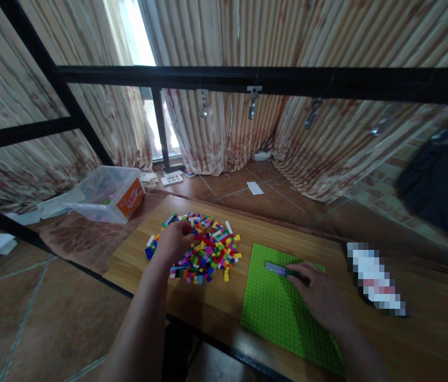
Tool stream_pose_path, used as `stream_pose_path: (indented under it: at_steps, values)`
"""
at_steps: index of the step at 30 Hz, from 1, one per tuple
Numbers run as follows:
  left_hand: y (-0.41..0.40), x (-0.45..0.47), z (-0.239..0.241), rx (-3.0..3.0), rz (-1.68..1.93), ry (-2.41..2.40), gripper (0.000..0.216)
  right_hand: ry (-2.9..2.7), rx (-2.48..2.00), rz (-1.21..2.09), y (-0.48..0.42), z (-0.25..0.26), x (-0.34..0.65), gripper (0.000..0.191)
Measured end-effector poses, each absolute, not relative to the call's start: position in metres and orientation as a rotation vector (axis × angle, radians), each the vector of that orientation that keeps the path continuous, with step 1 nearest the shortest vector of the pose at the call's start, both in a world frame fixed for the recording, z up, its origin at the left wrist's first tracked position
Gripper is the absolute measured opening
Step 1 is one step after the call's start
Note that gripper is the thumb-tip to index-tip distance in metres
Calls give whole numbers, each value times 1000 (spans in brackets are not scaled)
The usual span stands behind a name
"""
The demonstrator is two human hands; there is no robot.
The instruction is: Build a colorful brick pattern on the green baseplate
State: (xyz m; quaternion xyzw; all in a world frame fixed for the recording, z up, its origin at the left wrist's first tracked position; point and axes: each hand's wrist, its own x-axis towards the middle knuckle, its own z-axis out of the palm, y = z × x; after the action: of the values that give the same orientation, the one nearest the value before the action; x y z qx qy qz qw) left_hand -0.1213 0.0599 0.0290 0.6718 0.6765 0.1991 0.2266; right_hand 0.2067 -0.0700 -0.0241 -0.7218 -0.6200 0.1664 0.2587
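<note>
A heap of small coloured bricks (211,249) lies on the wooden table (208,302). My left hand (174,239) rests on the left side of the heap, its fingers curled down into the bricks; what they hold, if anything, is hidden. To the right lies a bright green baseplate (275,313). A short row of purple and green bricks (277,269) sits near its far edge. My right hand (319,294) lies flat on the plate, its fingertips touching the right end of that row.
A clear plastic box with an orange label (106,193) stands on the floor beyond the table's left corner. A blurred-out flat object (375,278) lies right of the baseplate. A black metal frame (247,79) crosses overhead; curtains hang behind.
</note>
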Motion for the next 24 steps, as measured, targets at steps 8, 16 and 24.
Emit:
stream_pose_path:
  at_steps: [8, 16, 24]
  values:
    - [35, -71, 30, 1265, 1015, 1116, 24, -1511, -1896, 348, -71, -16, 198, 31]
    - [-22, 16, 1, 1042, 773, 1018, 28, -1513, -1640, 551, -81, -3, 174, 35]
    - [-24, 25, -14, 1422, 680, 1132, 21, -1579, -1703, 568, -86, -14, 169, 31]
